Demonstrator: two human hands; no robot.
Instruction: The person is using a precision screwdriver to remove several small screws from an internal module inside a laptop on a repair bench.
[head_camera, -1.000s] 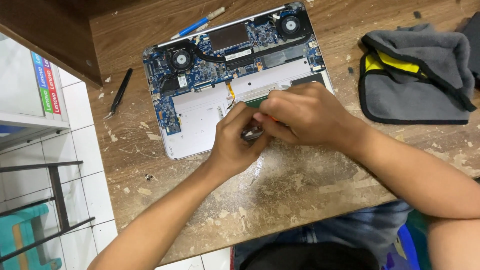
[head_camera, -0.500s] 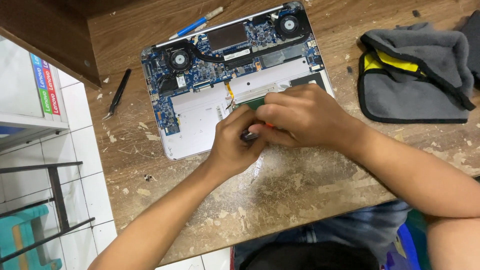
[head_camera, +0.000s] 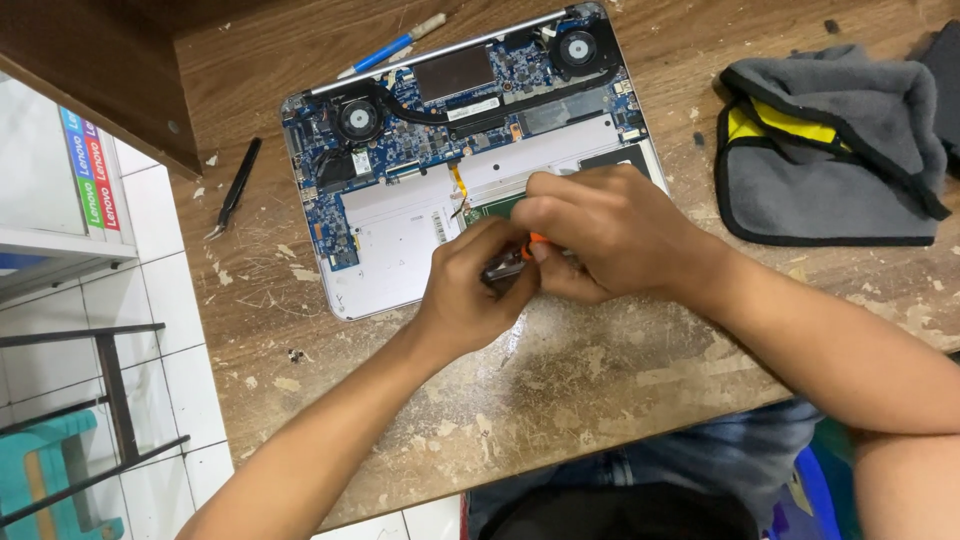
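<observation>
An opened laptop (head_camera: 420, 190) lies bottom-up on the worn wooden surface (head_camera: 600, 370), its blue circuit board, two round fans and pale inner panel exposed. Both hands meet over its near right corner. The left hand (head_camera: 470, 290) is curled closed around a small dark part with a metallic glint, pinched between thumb and fingers just at the laptop's near edge. The right hand (head_camera: 600, 235) is closed too, its fingers bent over a small tool with an orange tip (head_camera: 537, 243) that shows between the two hands; the rest of the tool is hidden, so what kind it is cannot be told. The two hands touch each other. Black tweezers (head_camera: 235, 190) lie on the surface well left of the laptop, and a blue-handled tool (head_camera: 385, 50) rests just beyond its far edge. A folded grey cloth (head_camera: 830, 160) with a yellow lining sits apart to the right
</observation>
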